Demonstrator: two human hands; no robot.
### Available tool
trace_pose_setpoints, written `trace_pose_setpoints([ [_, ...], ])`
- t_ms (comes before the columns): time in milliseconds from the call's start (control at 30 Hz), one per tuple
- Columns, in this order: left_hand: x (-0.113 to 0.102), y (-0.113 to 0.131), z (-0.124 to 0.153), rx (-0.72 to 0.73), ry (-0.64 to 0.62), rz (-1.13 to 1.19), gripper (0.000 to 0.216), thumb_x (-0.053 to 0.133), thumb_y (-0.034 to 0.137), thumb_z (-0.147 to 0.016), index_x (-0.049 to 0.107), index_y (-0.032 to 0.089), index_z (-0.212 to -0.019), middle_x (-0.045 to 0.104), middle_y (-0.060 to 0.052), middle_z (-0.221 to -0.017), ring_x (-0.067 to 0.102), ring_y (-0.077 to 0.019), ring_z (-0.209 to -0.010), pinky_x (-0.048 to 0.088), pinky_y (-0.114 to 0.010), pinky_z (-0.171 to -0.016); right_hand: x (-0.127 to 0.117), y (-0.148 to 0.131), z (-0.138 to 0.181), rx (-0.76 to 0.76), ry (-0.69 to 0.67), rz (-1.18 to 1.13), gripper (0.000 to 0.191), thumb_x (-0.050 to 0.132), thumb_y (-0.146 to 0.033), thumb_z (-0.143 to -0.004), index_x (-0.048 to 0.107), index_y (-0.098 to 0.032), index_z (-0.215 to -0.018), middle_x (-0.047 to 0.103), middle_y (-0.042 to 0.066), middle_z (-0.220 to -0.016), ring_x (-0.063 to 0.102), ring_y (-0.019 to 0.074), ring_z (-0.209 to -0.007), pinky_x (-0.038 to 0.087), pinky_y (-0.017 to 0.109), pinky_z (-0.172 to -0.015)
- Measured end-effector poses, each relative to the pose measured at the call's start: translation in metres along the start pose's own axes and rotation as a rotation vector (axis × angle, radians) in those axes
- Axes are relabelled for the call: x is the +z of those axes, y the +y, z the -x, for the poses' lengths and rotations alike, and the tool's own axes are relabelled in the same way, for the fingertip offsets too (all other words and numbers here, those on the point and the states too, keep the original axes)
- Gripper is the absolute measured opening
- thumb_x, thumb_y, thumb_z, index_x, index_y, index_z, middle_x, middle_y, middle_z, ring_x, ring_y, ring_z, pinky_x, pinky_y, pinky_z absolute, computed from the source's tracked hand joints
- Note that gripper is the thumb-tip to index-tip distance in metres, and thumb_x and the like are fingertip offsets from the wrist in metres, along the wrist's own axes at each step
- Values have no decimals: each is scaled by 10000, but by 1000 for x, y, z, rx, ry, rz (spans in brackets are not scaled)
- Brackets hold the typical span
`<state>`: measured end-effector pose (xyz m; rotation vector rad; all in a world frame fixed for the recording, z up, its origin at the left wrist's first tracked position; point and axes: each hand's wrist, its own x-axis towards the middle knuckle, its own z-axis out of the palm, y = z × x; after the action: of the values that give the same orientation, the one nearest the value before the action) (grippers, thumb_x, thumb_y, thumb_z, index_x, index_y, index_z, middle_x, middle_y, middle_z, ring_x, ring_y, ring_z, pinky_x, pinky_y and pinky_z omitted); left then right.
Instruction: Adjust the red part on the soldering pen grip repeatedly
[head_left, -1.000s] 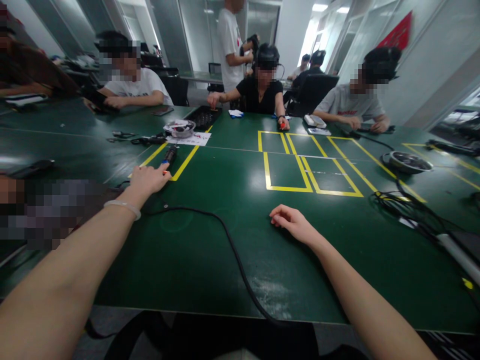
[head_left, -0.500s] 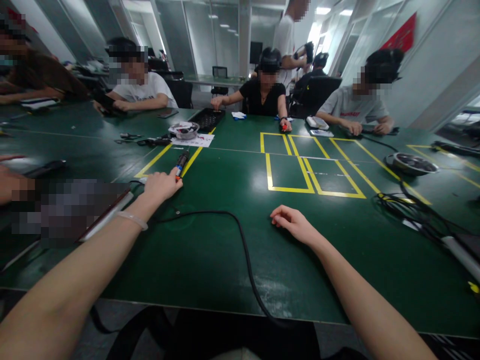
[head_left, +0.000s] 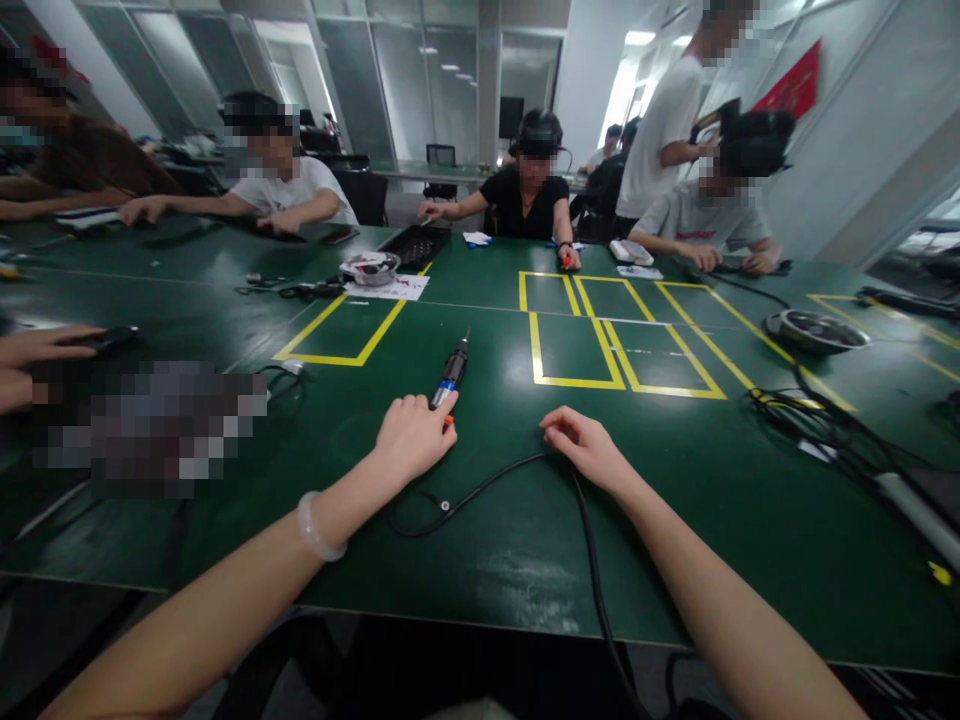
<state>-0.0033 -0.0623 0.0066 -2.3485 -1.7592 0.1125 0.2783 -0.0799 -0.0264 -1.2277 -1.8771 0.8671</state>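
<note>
My left hand [head_left: 412,437] is closed round the rear end of a black corded tool with a blue and orange handle [head_left: 451,372], which lies on the green table [head_left: 480,540] with its tip pointing away from me. Its black cable [head_left: 525,500] loops across the table toward me and runs under my right wrist. My right hand [head_left: 585,447] rests on the table a little to the right, fingers curled loosely, nothing visible in them.
Yellow tape rectangles [head_left: 592,340] mark the table ahead. A metal bowl [head_left: 817,328] and a tangle of cables [head_left: 832,420] lie at the right. A small bowl [head_left: 369,268], paper and a black tray [head_left: 412,243] sit farther back. Several people sit around the table.
My left hand has pulled the corded tool from the left yellow rectangle toward the table's middle, close to my right hand. The cable has followed. My right hand has stayed put.
</note>
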Motion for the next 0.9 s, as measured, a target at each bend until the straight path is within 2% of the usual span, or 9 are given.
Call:
trace_pose_setpoints([
  [200,-11,58,15,176,46,115,569,425,426,-887,479,262,-1429,642,-168,-998,583,-320,-946,384,-428,-795,8,-15,4,-127,-69,81,102,534,-234,-896,618,-206,-947,634,24,-804,581,164,-710,450,282,-648],
  [367,-17,87,21,282,47,200,520,435,489,-883,578,245,-1319,632,-171,-974,586,-320,-936,415,-438,-793,8,-23,7,-145,-210,3,119,594,-251,-878,600,-201,-986,633,19,-811,579,159,-716,463,271,-654],
  [433,-18,90,22,291,25,217,527,435,530,-883,585,251,-1304,631,-168,-986,591,-311,-936,423,-436,-811,4,-23,7,-137,-254,-22,119,621,-273,-871,600,-192,-956,628,13,-794,578,151,-707,458,261,-648],
  [533,-17,89,22,295,26,218,595,433,541,-889,482,269,-1415,631,-145,-1022,600,-299,-946,421,-427,-835,-2,-20,7,-137,-343,-70,148,622,-299,-882,622,-168,-949,638,18,-802,578,142,-714,450,248,-651],
  [700,-13,87,21,318,33,203,668,440,540,-893,381,263,-1498,634,-129,-1030,606,-300,-959,406,-418,-849,-6,-19,7,-111,-471,-109,246,621,-310,-891,659,-130,-1055,674,43,-871,566,130,-705,436,235,-640],
  [900,-16,89,19,321,15,183,700,469,561,-887,373,248,-1505,645,-139,-1036,612,-299,-978,389,-417,-871,-6,-20,7,-94,-491,-125,271,659,-329,-867,673,-122,-1040,685,54,-910,546,115,-676,437,223,-624],
])
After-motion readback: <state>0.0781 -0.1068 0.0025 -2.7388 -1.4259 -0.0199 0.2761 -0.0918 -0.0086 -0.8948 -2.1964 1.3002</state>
